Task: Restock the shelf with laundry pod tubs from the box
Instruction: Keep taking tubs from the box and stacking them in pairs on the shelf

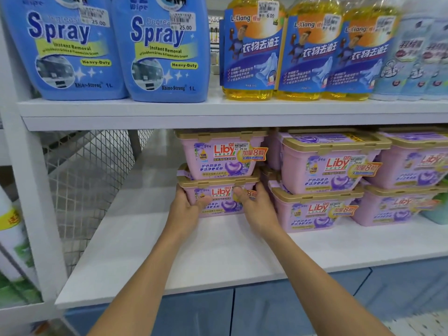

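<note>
A pink laundry pod tub with a gold lid (pixel 221 201) sits on the white lower shelf (pixel 194 258), and a second tub (pixel 221 156) is stacked on top of it. My left hand (pixel 188 207) grips the bottom tub's left side, thumb on its front. On the right side, my right hand (pixel 254 206) grips the same tub, thumb across the label. To the right stand more stacked tubs (pixel 324 161) of the same kind. The box is not in view.
Blue spray bottles (pixel 72 49) and yellow detergent bottles (pixel 252 49) fill the upper shelf. A wire mesh panel (pixel 92 175) closes the left end of the shelf. Left of the held stack the shelf surface is bare. Blue cabinet doors (pixel 291 306) lie below.
</note>
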